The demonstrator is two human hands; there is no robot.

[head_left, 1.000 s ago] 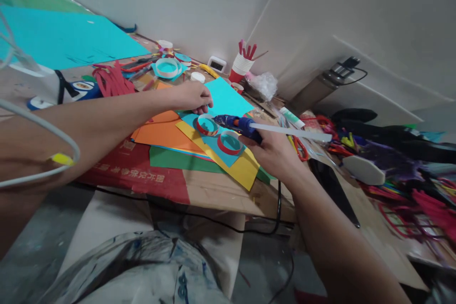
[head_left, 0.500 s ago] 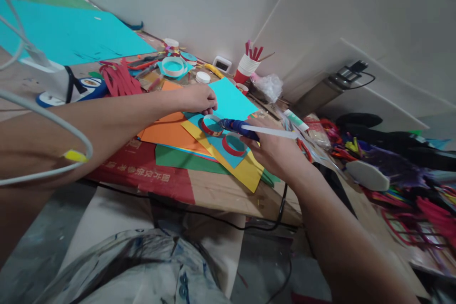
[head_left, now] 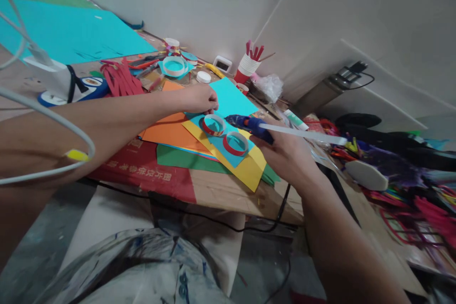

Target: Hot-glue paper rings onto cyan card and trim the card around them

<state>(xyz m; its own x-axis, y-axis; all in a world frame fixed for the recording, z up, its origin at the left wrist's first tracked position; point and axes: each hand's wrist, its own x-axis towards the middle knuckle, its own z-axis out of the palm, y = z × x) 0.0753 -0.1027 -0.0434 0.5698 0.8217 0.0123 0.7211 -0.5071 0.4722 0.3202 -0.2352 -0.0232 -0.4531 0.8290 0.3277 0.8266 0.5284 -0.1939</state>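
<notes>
My right hand (head_left: 287, 149) grips a blue hot glue gun (head_left: 249, 125) with a long white glue stick (head_left: 302, 133) out of its back. The nozzle points left, just right of a red-and-white ring (head_left: 213, 125). A second such ring (head_left: 235, 144) lies nearer me, and both rest on a blue paper piece (head_left: 238, 160) atop yellow paper (head_left: 251, 179). My left hand (head_left: 203, 99) is closed at the far edge of that blue piece, its fingers curled down; whatever they hold is hidden.
Orange sheets (head_left: 174, 132) and green paper (head_left: 185, 157) lie under the work. Behind stand a stack of paper cups (head_left: 246, 67) holding red strips and a white ring on blue paper (head_left: 174, 67). A white cable (head_left: 46, 109) crosses the left; a dark bottle (head_left: 322, 92) leans right.
My right hand has drawn the glue gun back to the right, away from the far ring. The glue stick now points out further right. My left hand has hardly moved.
</notes>
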